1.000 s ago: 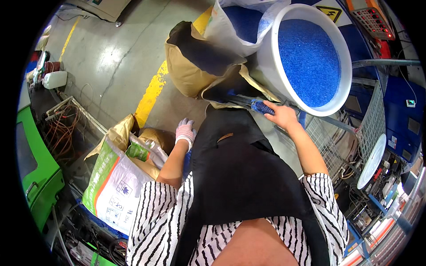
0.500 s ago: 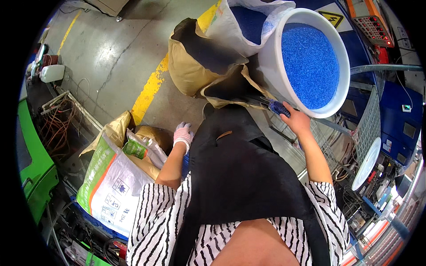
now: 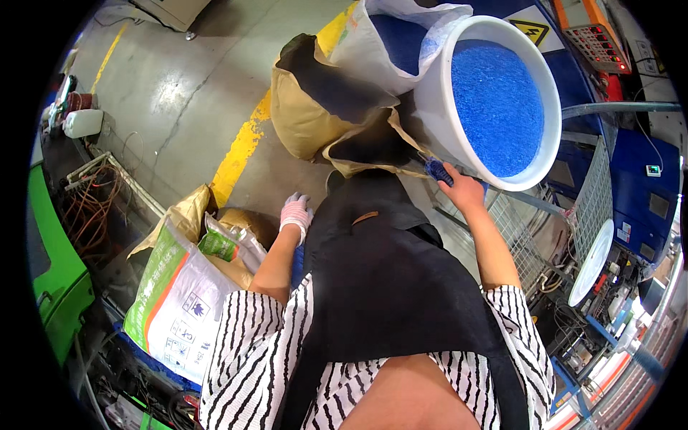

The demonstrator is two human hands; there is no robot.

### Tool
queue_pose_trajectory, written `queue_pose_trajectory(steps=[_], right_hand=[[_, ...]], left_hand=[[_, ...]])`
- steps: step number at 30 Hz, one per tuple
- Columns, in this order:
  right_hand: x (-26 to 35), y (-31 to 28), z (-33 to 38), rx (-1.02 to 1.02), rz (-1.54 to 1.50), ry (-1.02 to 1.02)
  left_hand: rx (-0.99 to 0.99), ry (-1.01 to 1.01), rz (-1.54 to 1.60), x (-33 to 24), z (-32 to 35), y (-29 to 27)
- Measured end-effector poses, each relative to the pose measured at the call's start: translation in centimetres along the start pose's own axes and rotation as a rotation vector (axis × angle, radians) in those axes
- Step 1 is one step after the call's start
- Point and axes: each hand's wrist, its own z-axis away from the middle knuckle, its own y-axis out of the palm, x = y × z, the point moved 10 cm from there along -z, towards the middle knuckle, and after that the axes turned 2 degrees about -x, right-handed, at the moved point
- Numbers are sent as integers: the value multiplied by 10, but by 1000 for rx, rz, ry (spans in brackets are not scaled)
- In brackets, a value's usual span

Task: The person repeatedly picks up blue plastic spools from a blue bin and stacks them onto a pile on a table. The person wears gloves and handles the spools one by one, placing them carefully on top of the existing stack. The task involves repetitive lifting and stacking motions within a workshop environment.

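My right hand [image 3: 464, 190] is closed around the dark blue, pale-flecked handle [image 3: 437, 170] of a tool. Its thin dark end points into an upright brown paper sack [image 3: 345, 165], and its kind I cannot make out. Just right of the sack stands a large white tub [image 3: 459, 136] filled with blue pellets [image 3: 497, 107]. My left hand [image 3: 295, 212], in a pale glove with a pinkish cuff, is by my left thigh. Its fingers are stretched out with nothing seen in them, beside the black apron [image 3: 394, 287].
Behind stand another brown sack [image 3: 297, 118] and a white sack [image 3: 358, 46] with dark blue contents. A printed white-and-green sack [image 3: 186, 308] lies at my left. Wire mesh [image 3: 527, 226] and a blue cabinet [image 3: 645, 193] are on the right. A yellow line [image 3: 240, 154] crosses the floor.
My right hand has moved slightly left and back toward me, and the tool has shifted with it. My left hand has hardly moved; its fingers look a little more spread.
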Motion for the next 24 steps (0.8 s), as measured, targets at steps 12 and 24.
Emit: queue_pose_trajectory(steps=[12, 24], right_hand=[[46, 29, -58, 46, -54, -76], [49, 39, -70, 155, -8, -52]], left_hand=[[32, -101, -20, 20, 29, 0], [47, -90, 12, 24, 24, 19]])
